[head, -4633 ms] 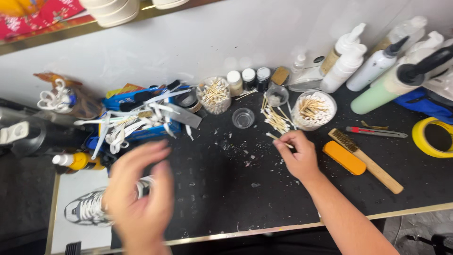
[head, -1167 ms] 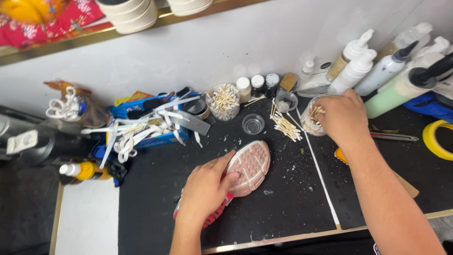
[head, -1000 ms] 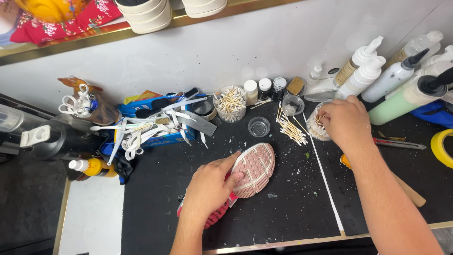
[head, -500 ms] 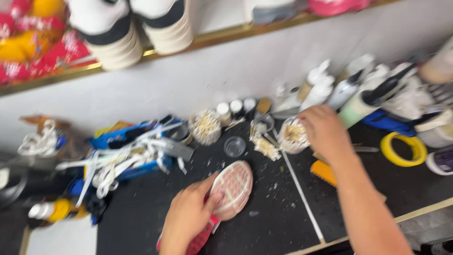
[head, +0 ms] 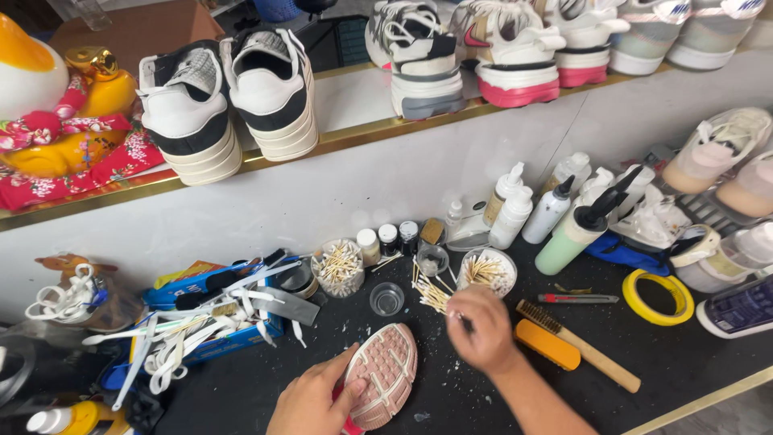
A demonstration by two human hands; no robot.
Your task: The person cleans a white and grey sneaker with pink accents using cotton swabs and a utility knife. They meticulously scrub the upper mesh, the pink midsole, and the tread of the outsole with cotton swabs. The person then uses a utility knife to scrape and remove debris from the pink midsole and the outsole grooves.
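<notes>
Left hand (head: 310,401) grips pink-soled shoe (head: 380,385), sole up, on black mat (head: 451,403) — right hand (head: 481,329) hovers beside loose cotton swabs (head: 431,294); fingers curled, grip unclear.

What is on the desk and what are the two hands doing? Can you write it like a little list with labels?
Place: black worktable under a shelf of sneakers
Left hand: holds a shoe, pink sole up
Right hand: blurred, beside the loose cotton swabs; what it pinches is unclear
Near the right hand: tub of swabs, small clear cup, orange brush, wooden wire brush
Back row: squeeze bottles, little jars
Right side: yellow tape roll
</notes>
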